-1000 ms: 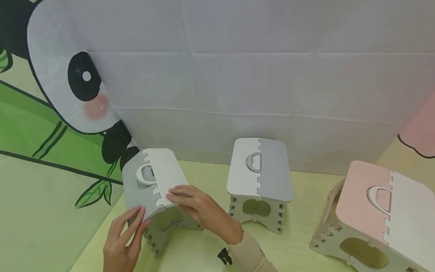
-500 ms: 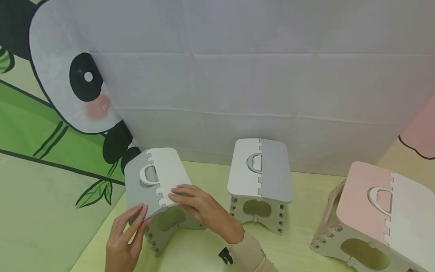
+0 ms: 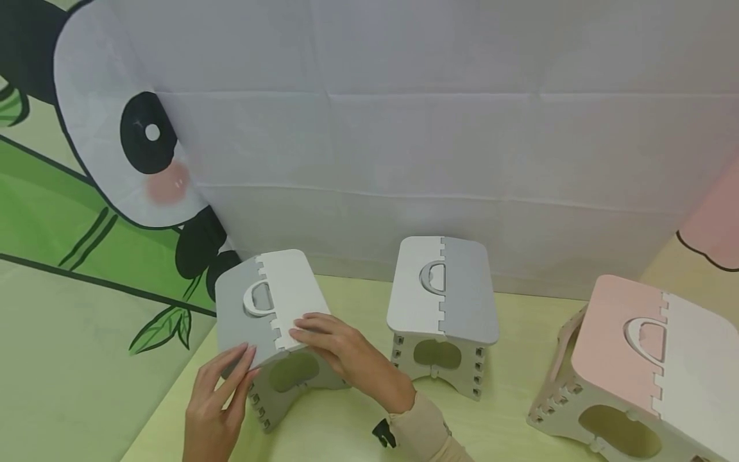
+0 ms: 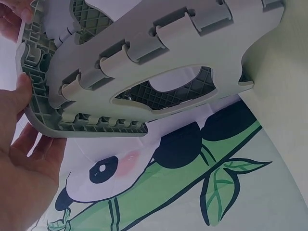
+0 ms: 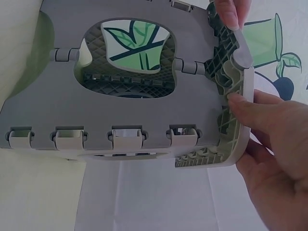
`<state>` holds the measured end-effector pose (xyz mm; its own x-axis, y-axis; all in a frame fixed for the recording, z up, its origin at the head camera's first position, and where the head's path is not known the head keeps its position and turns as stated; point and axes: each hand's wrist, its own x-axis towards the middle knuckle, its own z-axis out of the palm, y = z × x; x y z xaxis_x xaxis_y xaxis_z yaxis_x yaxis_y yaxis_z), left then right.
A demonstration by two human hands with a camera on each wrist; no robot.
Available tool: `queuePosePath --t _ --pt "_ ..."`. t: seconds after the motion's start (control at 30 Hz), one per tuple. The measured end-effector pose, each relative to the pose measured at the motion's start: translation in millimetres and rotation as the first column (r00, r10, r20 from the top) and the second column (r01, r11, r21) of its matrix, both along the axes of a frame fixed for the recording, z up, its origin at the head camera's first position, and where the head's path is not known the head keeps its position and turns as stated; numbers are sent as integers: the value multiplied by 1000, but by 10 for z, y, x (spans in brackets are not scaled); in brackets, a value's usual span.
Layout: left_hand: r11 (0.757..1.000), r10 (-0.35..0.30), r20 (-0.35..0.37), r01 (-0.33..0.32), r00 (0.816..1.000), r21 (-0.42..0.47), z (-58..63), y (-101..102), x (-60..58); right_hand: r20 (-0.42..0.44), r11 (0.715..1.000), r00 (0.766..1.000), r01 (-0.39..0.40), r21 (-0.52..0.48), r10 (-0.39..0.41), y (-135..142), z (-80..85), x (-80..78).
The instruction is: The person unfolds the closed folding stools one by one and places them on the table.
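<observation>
A folding step stool (image 3: pixel 291 282) with a grey-and-white top stands at the left in the head view. Its grey half slopes down from the centre seam, so the top is slightly bent. My left hand (image 3: pixel 216 398) pinches the grey half's near corner, thumb against the ribbed underside in the left wrist view. My right hand (image 3: pixel 346 353) grips the white half's near edge. Its fingers lie on top, and the thumb (image 5: pixel 240 103) presses the rim from below in the right wrist view. The white carry handle (image 3: pixel 260 298) lies at the seam, untouched.
A second white-and-grey folding stool (image 3: pixel 441 289) stands upright in the middle. Farther right is a pink-and-white one (image 3: pixel 618 333). All rest on a pale yellow-green surface (image 3: pixel 335 430). Behind hangs a pale cloth (image 3: pixel 404 141) with a panda print. A black buckle (image 3: pixel 383 434) is by my right sleeve.
The held stool's top has flattened a little, its grey half rising. Stool and left hand have shifted slightly right in the head view. Both hands keep their hold; the other stools stay put.
</observation>
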<state>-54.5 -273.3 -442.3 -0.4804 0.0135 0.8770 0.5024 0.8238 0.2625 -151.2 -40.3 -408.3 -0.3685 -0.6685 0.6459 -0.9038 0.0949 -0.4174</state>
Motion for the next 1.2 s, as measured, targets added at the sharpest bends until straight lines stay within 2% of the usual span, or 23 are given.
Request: queuePosePath --t 0.2,0.6,0.97,1.2 --pt "1000 19 20 -19 1000 -6 -7 7 -15 -35 1000 999 15 -2 -15 -8 -20 -8" --pt "1000 11 50 -11 999 2 -38 -19 -50 -66 998 996 58 22 -56 -29 -14 -16" --pt "999 28 47 -27 999 -19 -28 -15 -65 -187 984 972 159 78 -142 -46 -11 4" --pt "1000 10 50 -9 999 -26 -17 -15 -72 -161 986 977 150 73 -136 -32 -32 9"
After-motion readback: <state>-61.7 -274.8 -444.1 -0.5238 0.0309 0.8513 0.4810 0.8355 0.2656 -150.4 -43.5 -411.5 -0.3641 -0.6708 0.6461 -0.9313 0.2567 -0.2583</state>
